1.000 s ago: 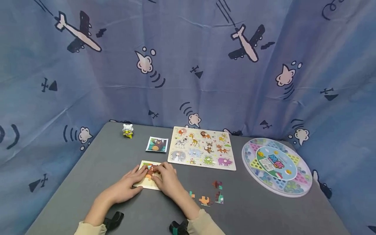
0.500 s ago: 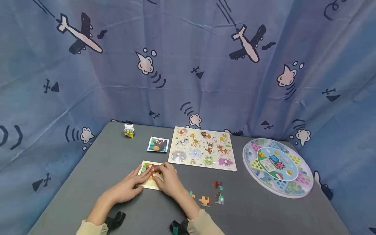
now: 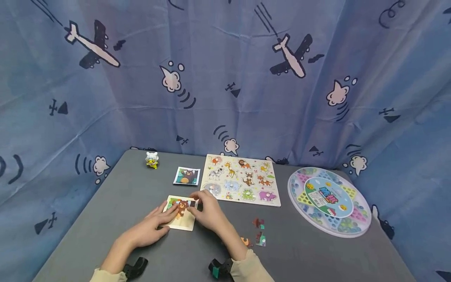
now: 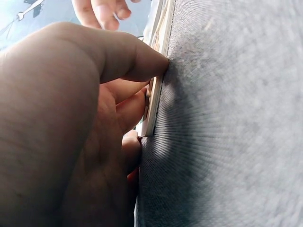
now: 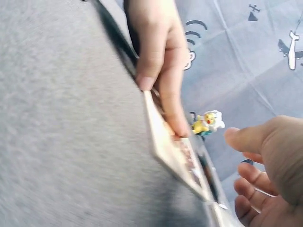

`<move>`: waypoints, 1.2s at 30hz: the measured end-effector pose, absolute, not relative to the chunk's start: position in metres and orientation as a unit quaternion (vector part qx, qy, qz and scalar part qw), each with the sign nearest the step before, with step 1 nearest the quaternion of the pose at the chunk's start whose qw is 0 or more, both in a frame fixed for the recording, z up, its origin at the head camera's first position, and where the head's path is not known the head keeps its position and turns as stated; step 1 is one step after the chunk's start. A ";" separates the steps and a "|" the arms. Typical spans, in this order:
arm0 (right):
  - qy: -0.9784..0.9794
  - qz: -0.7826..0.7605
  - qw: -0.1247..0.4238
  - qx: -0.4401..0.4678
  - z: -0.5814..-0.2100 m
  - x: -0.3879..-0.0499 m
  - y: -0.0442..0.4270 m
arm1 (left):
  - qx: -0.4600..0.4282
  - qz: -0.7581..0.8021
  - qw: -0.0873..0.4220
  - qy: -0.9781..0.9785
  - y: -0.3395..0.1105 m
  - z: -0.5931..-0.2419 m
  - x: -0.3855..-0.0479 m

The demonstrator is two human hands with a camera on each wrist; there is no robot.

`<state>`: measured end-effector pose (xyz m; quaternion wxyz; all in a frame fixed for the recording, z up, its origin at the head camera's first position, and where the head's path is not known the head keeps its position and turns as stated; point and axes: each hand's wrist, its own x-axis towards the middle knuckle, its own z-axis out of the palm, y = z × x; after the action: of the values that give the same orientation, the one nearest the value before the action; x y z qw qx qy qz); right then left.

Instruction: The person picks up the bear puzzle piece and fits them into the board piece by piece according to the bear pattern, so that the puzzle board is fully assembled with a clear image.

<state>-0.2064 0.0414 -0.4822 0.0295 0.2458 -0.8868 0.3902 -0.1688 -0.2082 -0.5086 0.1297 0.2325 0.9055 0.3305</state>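
A small wooden jigsaw board (image 3: 182,225) with a partly filled brown bear picture lies on the grey table. My left hand (image 3: 149,229) rests on its left side, fairly straight fingers pressing its face. In the left wrist view the thumb (image 4: 147,64) touches the board's edge. Beside the board's far right corner is my right hand (image 3: 210,211). The right wrist view shows that hand's thumb (image 5: 251,139) and fingers apart, with nothing between them. Loose jigsaw pieces (image 3: 261,239) lie to the right, one partly covered by my right forearm.
A bear picture card (image 3: 186,176) lies behind the jigsaw board. Right of the card is a larger animal peg puzzle (image 3: 241,187). A round game board (image 3: 329,197) lies at the right, and a small figurine (image 3: 152,159) stands back left. A patterned curtain (image 3: 197,78) hangs behind.
My right hand has shifted off the jigsaw board to the right, uncovering more of the bear picture. The left hand stays on the board. The head view has shifted slightly.
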 end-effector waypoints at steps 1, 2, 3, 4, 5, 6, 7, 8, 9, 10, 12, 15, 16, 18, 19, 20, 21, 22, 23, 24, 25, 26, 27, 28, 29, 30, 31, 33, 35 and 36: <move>-0.886 0.392 0.026 0.248 -0.480 -0.206 0.043 | 0.232 0.331 0.130 0.905 -0.209 -0.509 -0.169; -0.883 0.396 0.023 0.250 -0.477 -0.205 0.045 | 0.231 0.331 0.130 0.906 -0.210 -0.509 -0.168; -0.881 0.399 0.022 0.252 -0.474 -0.204 0.048 | 0.230 0.332 0.130 0.905 -0.211 -0.509 -0.168; -0.880 0.401 0.023 0.254 -0.472 -0.203 0.052 | 0.231 0.335 0.130 0.904 -0.211 -0.510 -0.169; -0.879 0.403 0.023 0.254 -0.468 -0.203 0.056 | 0.233 0.337 0.128 0.903 -0.211 -0.510 -0.169; -0.878 0.404 0.028 0.256 -0.466 -0.202 0.062 | 0.236 0.340 0.126 0.902 -0.211 -0.511 -0.170; -0.879 0.403 0.030 0.254 -0.463 -0.202 0.069 | 0.240 0.343 0.122 0.900 -0.210 -0.513 -0.170; -0.880 0.402 0.032 0.251 -0.461 -0.200 0.077 | 0.245 0.346 0.118 0.898 -0.208 -0.515 -0.169; -0.883 0.397 0.037 0.248 -0.459 -0.200 0.085 | 0.249 0.348 0.116 0.896 -0.208 -0.517 -0.168; -0.886 0.393 0.042 0.243 -0.458 -0.199 0.093 | 0.250 0.351 0.114 0.895 -0.207 -0.519 -0.168; -0.892 0.387 0.050 0.230 -0.457 -0.197 0.109 | 0.251 0.352 0.108 0.895 -0.208 -0.521 -0.166; -0.902 0.379 0.064 0.199 -0.459 -0.193 0.136 | 0.251 0.352 0.101 0.896 -0.210 -0.522 -0.165; -0.904 0.378 0.070 0.190 -0.459 -0.191 0.145 | 0.254 0.351 0.097 0.896 -0.210 -0.521 -0.166; -0.906 0.377 0.080 0.173 -0.461 -0.187 0.165 | 0.260 0.351 0.091 0.895 -0.211 -0.520 -0.166; -0.907 0.377 0.086 0.169 -0.462 -0.185 0.175 | 0.261 0.352 0.091 0.894 -0.211 -0.519 -0.167; -0.907 0.377 0.092 0.165 -0.462 -0.183 0.185 | 0.262 0.352 0.091 0.894 -0.212 -0.517 -0.167; -0.908 0.375 0.099 0.161 -0.463 -0.181 0.195 | 0.261 0.355 0.092 0.893 -0.212 -0.516 -0.168; -0.909 0.371 0.106 0.156 -0.464 -0.179 0.204 | 0.260 0.355 0.095 0.893 -0.212 -0.515 -0.168; -0.911 0.367 0.111 0.151 -0.466 -0.177 0.213 | 0.258 0.356 0.098 0.893 -0.212 -0.514 -0.168; -0.914 0.363 0.115 0.142 -0.467 -0.175 0.222 | 0.259 0.355 0.098 0.893 -0.212 -0.513 -0.168; -0.916 0.359 0.119 0.134 -0.470 -0.173 0.230 | 0.258 0.356 0.102 0.892 -0.212 -0.512 -0.167; -0.919 0.355 0.119 0.123 -0.472 -0.171 0.238 | 0.258 0.355 0.104 0.893 -0.212 -0.511 -0.167; -0.922 0.353 0.119 0.112 -0.475 -0.169 0.245 | 0.256 0.356 0.107 0.892 -0.211 -0.511 -0.167; -0.924 0.351 0.117 0.101 -0.478 -0.167 0.252 | 0.256 0.355 0.109 0.892 -0.211 -0.510 -0.167; -0.925 0.350 0.114 0.093 -0.481 -0.166 0.257 | 0.255 0.354 0.110 0.893 -0.211 -0.510 -0.167; -0.926 0.351 0.111 0.087 -0.485 -0.165 0.262 | 0.254 0.353 0.111 0.894 -0.211 -0.510 -0.167; -0.926 0.352 0.109 0.084 -0.488 -0.164 0.266 | 0.253 0.353 0.112 0.894 -0.210 -0.509 -0.167; -0.924 0.356 0.107 0.085 -0.495 -0.163 0.272 | 0.252 0.352 0.113 0.894 -0.210 -0.510 -0.167; -0.923 0.356 0.105 0.095 -0.504 -0.163 0.275 | 0.254 0.349 0.111 0.895 -0.210 -0.510 -0.167; -0.923 0.357 0.104 0.103 -0.508 -0.162 0.276 | 0.256 0.347 0.110 0.895 -0.210 -0.511 -0.167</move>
<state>-0.1623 0.2757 -0.5081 0.1042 0.1028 -0.9225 0.3571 -0.1671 -0.2097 -0.5110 0.1103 0.2558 0.8954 0.3475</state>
